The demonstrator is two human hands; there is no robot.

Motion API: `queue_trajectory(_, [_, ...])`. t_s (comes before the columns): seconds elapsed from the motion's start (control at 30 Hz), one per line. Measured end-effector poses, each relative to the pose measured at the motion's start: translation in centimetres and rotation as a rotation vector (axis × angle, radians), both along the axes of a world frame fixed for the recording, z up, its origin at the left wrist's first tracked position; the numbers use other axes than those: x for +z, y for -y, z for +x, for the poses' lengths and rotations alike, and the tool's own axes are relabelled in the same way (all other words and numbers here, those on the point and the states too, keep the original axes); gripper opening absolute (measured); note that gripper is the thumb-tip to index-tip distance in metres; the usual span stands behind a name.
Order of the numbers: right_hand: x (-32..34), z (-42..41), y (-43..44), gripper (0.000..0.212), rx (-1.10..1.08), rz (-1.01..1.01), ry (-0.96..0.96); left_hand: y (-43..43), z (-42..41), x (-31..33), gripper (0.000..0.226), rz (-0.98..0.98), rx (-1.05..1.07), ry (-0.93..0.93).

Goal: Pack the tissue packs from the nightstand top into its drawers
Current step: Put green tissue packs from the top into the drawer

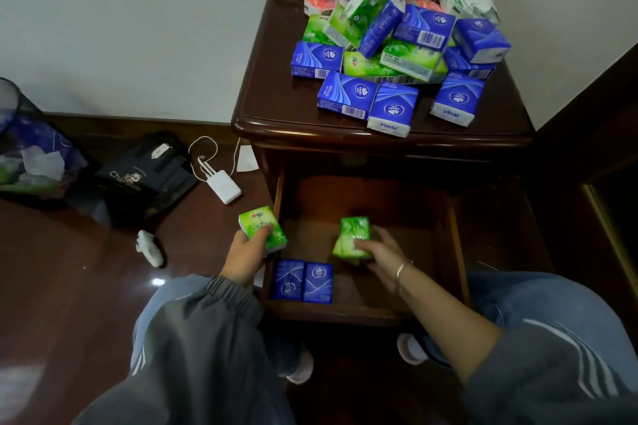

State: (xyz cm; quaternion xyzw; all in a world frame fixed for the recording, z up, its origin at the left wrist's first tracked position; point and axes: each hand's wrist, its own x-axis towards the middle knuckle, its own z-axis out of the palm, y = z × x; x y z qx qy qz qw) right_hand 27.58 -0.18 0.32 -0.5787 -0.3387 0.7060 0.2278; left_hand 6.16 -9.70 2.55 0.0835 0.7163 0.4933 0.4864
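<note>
Dark wooden nightstand (276, 114), drawer (376, 313) open; heap of tissue packs (397, 55) on its top.
- Two blue packs (303, 281): drawer's front-left corner.
- Green pack (354, 235): mid-drawer, gripped palm-down by our right hand (381, 254).
- Second green pack (262, 224): over the drawer's left edge, gripped by our left hand (247, 252).

We should seat both flush beside the blue packs, wasting no room.

Dark nightstand top (276, 97), heaped tissue packs (347, 95)

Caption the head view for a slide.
Left hand holds a green tissue pack by the open drawer; right hand holds a second green pack inside it, near two blue packs.
</note>
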Motion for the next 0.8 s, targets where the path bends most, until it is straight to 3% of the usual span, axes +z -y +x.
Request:
queue_trajectory(0.13, [0.0, -3.6, -0.6, 0.060, 0.118, 0.060, 0.082, 0.9, 1.0, 1.8, 0.010, 0.026, -0.016, 0.132])
queue_trajectory(0.2, [-5.0, -12.0, 0.5, 0.061, 0.394, 0.009, 0.228, 2.9, -4.8, -2.5, 0.011, -0.051, 0.074, 0.176])
queue_trajectory(0.37, [-5.8, -11.3, 0.6, 0.060, 0.665, 0.072, 0.490, 1.8, -3.2, -1.7, 0.009, -0.009, 0.007, 0.247])
queue_trajectory(0.47, [-5.8, -10.5, 0.2, 0.059, 0.593, 0.086, 0.590, 1.3, -2.7, -1.2, 0.009, 0.011, -0.040, 0.247])
queue_trajectory(0.57, [-5.4, -10.5, 0.3, 0.040, 0.479, 0.121, 0.544, 1.2, -2.5, -0.9, 0.010, 0.036, -0.032, 0.247])
queue_trajectory(0.7, [-4.5, -11.4, 0.4, 0.031, 0.653, 0.191, 0.663, 0.6, -2.4, -0.1, 0.016, 0.058, -0.026, 0.228])
queue_trajectory(0.8, [-4.0, -11.8, 0.4, 0.028, 0.734, 0.115, 0.681, 0.3, -2.3, 0.5, 0.019, 0.054, -0.008, 0.231])
